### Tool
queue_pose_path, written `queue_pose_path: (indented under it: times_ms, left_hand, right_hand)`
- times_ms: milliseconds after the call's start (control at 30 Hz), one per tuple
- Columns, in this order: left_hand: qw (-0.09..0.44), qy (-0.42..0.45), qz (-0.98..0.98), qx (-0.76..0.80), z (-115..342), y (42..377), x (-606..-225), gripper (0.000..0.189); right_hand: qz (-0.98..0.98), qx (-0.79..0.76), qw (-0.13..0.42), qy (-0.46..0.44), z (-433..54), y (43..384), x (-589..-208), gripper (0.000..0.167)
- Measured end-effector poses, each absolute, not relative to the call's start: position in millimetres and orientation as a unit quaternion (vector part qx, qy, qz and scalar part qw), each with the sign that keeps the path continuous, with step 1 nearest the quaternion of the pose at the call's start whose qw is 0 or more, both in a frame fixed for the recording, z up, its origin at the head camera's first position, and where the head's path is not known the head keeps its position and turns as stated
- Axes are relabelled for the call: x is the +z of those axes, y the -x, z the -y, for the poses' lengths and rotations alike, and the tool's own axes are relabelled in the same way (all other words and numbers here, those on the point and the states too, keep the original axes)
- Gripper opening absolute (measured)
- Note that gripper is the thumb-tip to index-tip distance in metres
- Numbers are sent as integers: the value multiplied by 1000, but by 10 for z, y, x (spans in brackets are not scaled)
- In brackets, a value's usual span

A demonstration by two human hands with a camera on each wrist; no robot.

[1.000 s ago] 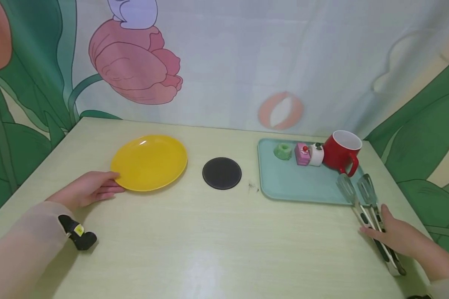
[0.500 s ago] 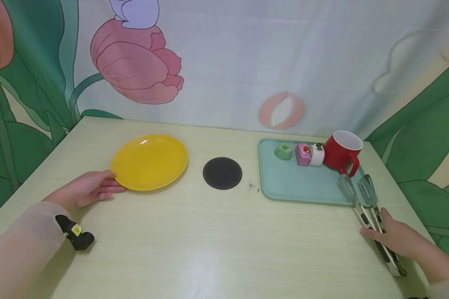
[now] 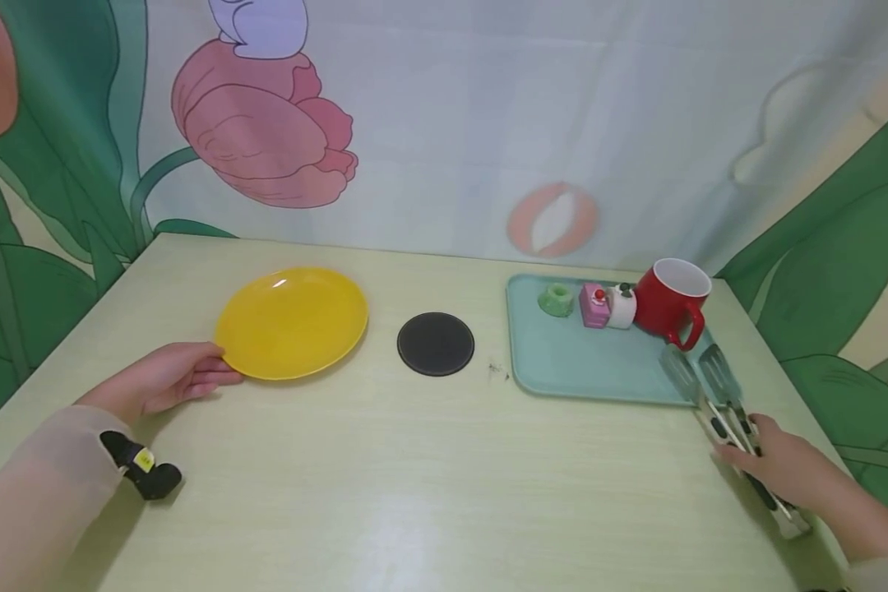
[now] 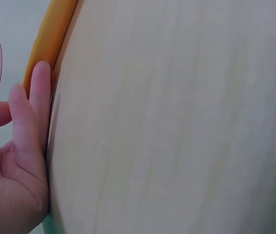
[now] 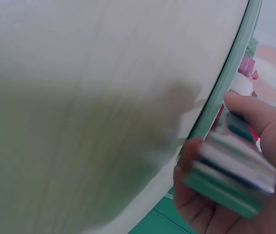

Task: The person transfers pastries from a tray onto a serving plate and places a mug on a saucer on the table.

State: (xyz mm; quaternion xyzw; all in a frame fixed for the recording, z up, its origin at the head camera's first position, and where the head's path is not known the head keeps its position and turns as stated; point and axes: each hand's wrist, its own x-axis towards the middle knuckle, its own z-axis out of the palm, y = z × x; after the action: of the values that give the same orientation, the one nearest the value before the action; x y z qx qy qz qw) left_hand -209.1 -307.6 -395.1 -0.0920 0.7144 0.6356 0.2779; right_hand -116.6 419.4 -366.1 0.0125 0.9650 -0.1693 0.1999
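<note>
On the left, my left hand holds the near-left rim of a round yellow plate, thumb side at the edge and the other fingers low beside it. The left wrist view has the fingers against the plate's orange-looking rim. Over at the right, my right hand grips a pair of tongs by the handles. Their slotted heads overlap the near-right corner of a pale green tray. In the right wrist view the tongs' handle end is blurred between thumb and fingers.
Along the tray's back stand a green ring-shaped piece, a pink toy cake, a white toy cake and a red mug. A black round coaster lies between plate and tray. A printed curtain hangs behind the table.
The tongs' handle end has shifted slightly right and away from me in the right hand. The left hand and plate stay in place; the head view has drifted slightly.
</note>
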Motion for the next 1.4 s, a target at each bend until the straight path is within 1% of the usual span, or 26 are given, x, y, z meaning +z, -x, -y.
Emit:
queue_pose_path:
  times_ms: [300, 567, 767, 900, 967, 1200, 1400]
  left_hand:
    - [275, 90, -714, 637, 3091, 2079, -3964, 57]
    - [276, 84, -716, 636, 3097, 2069, -3965, 57]
    - [277, 84, -716, 636, 3101, 2065, -3968, 57]
    - [277, 81, -717, 635, 3109, 2066, -3971, 58]
    - [277, 79, -718, 634, 3110, 2066, -3970, 58]
    - [278, 81, -717, 634, 3108, 2069, -3950, 58]
    - [282, 83, -713, 636, 3106, 2069, -3942, 58]
  right_hand:
    - [-972, -168, 162, -15, -4168, 1105, -3628, 76]
    - [-986, -142, 92, -4, -4217, 1078, -3629, 65]
    - [-989, -132, 63, -9, -4210, 1057, -3602, 61]
    - [-991, -123, 57, -7, -4215, 1031, -3593, 60]
    - [-991, -121, 62, -11, -4213, 1022, -3587, 61]
    - [-986, -127, 97, -42, -4198, 1000, -3565, 74]
    - [-988, -128, 83, -37, -4196, 975, -3570, 68]
